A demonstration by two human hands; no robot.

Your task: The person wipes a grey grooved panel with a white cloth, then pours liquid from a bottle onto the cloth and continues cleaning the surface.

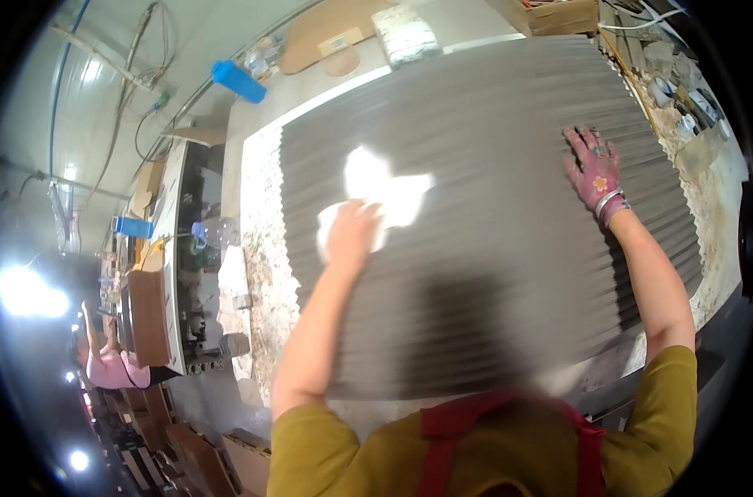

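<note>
Head view: grey ridged sheet (476, 199) on worktop (270, 340), cluttered room (103, 124).

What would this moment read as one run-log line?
left hand: on white cloth | gloved right hand: spread on ridged grey sheet | blue bottle: beyond sheet's far-left corner
</note>
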